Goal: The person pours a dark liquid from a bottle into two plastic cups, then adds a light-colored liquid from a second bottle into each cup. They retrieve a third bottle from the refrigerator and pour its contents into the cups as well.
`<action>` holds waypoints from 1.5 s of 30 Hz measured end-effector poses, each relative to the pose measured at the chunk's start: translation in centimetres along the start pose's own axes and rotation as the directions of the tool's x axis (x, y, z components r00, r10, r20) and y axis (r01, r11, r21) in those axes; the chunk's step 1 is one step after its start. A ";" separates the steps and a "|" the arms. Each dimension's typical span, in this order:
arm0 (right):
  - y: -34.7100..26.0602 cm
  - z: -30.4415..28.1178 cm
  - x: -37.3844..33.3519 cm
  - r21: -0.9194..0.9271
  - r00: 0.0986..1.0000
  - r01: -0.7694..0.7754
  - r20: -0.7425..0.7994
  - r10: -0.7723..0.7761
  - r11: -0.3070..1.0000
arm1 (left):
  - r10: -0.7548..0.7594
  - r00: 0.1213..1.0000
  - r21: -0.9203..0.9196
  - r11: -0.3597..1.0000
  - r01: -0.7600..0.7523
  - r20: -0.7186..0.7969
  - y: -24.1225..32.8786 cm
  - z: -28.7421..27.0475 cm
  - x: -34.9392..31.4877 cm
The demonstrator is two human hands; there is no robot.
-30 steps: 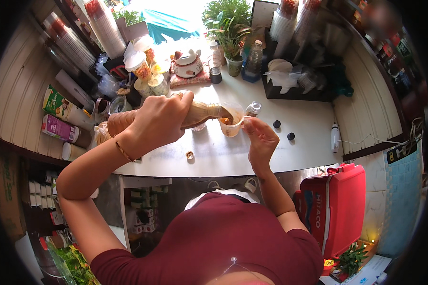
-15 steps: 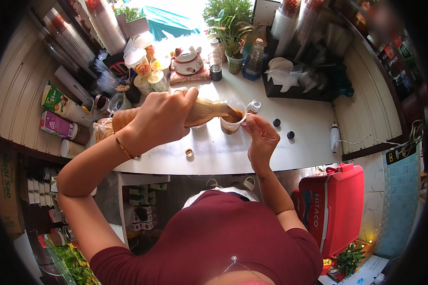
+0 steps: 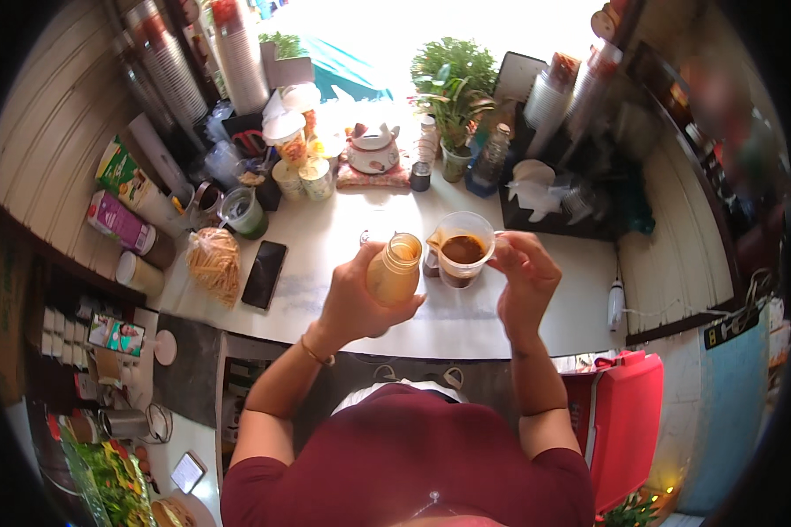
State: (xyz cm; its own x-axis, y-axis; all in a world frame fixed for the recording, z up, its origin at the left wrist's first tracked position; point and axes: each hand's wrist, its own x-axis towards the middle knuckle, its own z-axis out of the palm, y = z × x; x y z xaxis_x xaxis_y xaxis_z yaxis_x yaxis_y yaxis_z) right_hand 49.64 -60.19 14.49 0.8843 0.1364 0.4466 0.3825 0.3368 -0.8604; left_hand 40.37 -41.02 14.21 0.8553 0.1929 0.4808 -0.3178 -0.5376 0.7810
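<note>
My left hand (image 3: 353,299) is wrapped round a clear bottle (image 3: 395,279) that looks tan inside. The bottle stands nearly upright over the counter's front part, its uncapped mouth facing up. To its right, my right hand (image 3: 529,270) pinches the handle of a clear plastic measuring jug (image 3: 473,221). Dark brown liquid (image 3: 462,249) lies in the jug. Bottle and jug are close together but apart. Behind the jug's lower left side, a small part of another container shows; its kind is hidden.
On the white counter (image 3: 325,263), a dark phone (image 3: 264,275) lies beside a bag of tan sticks (image 3: 213,265). A white and red teapot-shaped ornament (image 3: 373,151) sits at the back. Stacked cups (image 3: 549,98) and a potted plant (image 3: 453,114) stand farther back. A red cooler (image 3: 628,422) is at lower right.
My left hand has turned the bottle from tipped over the jug to upright, bringing it nearer me. My right hand still holds the jug. The whole view has shifted.
</note>
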 end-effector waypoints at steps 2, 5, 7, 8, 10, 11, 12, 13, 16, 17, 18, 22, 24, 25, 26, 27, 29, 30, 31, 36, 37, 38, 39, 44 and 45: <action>-1.2 0.6 1.7 -0.080 0.984 0.119 0.142 -0.107 0.990 | -0.036 0.998 -0.030 0.999 0.034 -0.059 -1.1 0.4 -1.1; -3.0 2.0 3.5 -0.231 0.924 0.162 0.376 -0.065 0.960 | -0.077 0.993 -0.034 0.997 0.075 -0.094 -2.1 0.1 -2.7; -3.7 3.7 4.0 -0.272 0.885 0.190 0.464 -0.044 0.944 | -0.103 0.987 -0.002 0.995 0.103 -0.126 -2.8 -0.3 -3.6; -3.9 4.4 4.4 -0.288 0.863 0.216 0.504 -0.044 0.933 | -0.103 0.985 0.015 0.994 0.107 -0.141 -3.2 -0.7 -3.8; -3.9 5.3 4.9 -0.334 0.813 0.301 0.579 -0.058 0.893 | -0.111 0.977 0.044 0.992 0.121 -0.181 -3.7 -1.2 -4.5; -4.1 6.0 5.1 -0.341 0.792 0.315 0.608 -0.048 0.886 | -0.112 0.973 0.056 0.991 0.125 -0.201 -4.0 -1.5 -4.7; -4.3 6.6 5.3 -0.348 0.771 0.330 0.636 -0.038 0.878 | -0.112 0.969 0.066 0.989 0.129 -0.219 -4.2 -1.8 -4.9; -4.4 7.2 5.4 -0.355 0.751 0.359 0.659 -0.041 0.863 | -0.106 0.967 0.076 0.989 0.126 -0.231 -4.4 -2.1 -5.1; -4.7 8.6 5.6 -0.379 0.702 0.421 0.711 -0.032 0.824 | -0.116 0.962 0.084 0.986 0.141 -0.246 -4.9 -2.8 -5.6; -4.8 9.0 5.5 -0.389 0.694 0.422 0.720 -0.016 0.819 | -0.140 0.961 0.076 0.984 0.162 -0.238 -5.0 -3.0 -5.9; -4.8 9.3 5.4 -0.399 0.687 0.423 0.727 -0.001 0.813 | -0.164 0.960 0.067 0.981 0.183 -0.229 -5.0 -3.1 -6.1; -4.8 10.0 5.5 -0.412 0.660 0.458 0.751 0.010 0.788 | -0.180 0.951 0.073 0.976 0.204 -0.250 -5.2 -3.6 -6.4; -4.7 10.3 5.6 -0.408 0.658 0.455 0.753 0.010 0.792 | -0.190 0.949 0.083 0.973 0.217 -0.250 -5.4 -3.9 -6.5; -4.7 10.4 5.6 -0.406 0.655 0.456 0.756 0.010 0.792 | -0.192 0.950 0.088 0.972 0.220 -0.247 -5.4 -3.9 -6.5; -4.6 10.4 5.6 -0.404 0.652 0.458 0.758 0.010 0.792 | -0.194 0.950 0.092 0.971 0.222 -0.244 -5.4 -4.0 -6.5; -4.6 10.4 5.6 -0.404 0.650 0.459 0.759 0.010 0.791 | -0.196 0.951 0.096 0.970 0.224 -0.239 -5.4 -4.0 -6.5; -4.8 10.6 5.8 -0.397 0.649 0.452 0.761 0.011 0.799 | -0.201 0.950 0.102 0.968 0.230 -0.239 -5.5 -4.1 -6.3; -4.8 10.7 5.8 -0.394 0.648 0.448 0.761 0.012 0.803 | -0.203 0.950 0.104 0.967 0.233 -0.238 -5.5 -4.1 -6.3; -4.6 10.7 5.6 -0.387 0.650 0.444 0.760 0.007 0.808 | -0.203 0.950 0.117 0.965 0.235 -0.238 -5.6 -4.2 -6.4; -3.1 9.3 5.2 -0.385 0.740 0.284 0.671 0.055 0.878 | -0.163 0.958 0.110 0.975 0.193 -0.235 -5.3 -4.0 -5.5; -2.9 9.2 4.9 -0.349 0.778 0.163 0.621 0.097 0.923 | -0.136 0.959 0.098 0.981 0.165 -0.249 -5.1 -4.0 -5.1; -2.2 8.9 4.8 -0.298 0.802 0.121 0.592 0.084 0.947 | -0.144 0.959 0.081 0.982 0.168 -0.244 -4.9 -4.2 -4.8; -1.3 8.3 4.6 -0.245 0.826 0.075 0.558 0.078 0.967 | -0.157 0.960 0.065 0.982 0.176 -0.233 -4.6 -4.3 -4.4; 1.0 8.3 1.9 0.281 0.918 -0.348 0.298 0.263 0.895 | -0.118 0.961 0.010 0.992 0.125 -0.251 -3.4 -5.0 -1.7; 1.3 8.3 1.5 0.319 0.927 -0.330 0.288 0.241 0.888 | -0.115 0.961 0.011 0.993 0.121 -0.251 -2.6 -5.2 -1.0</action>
State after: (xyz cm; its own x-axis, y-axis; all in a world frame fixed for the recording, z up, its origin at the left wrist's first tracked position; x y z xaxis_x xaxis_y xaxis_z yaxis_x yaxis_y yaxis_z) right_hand 49.27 -51.78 16.10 0.8344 0.4760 0.2777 -0.0375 0.5517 -0.8332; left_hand 38.19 -35.57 13.74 0.7561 0.4528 0.4726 -0.2070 -0.5195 0.8290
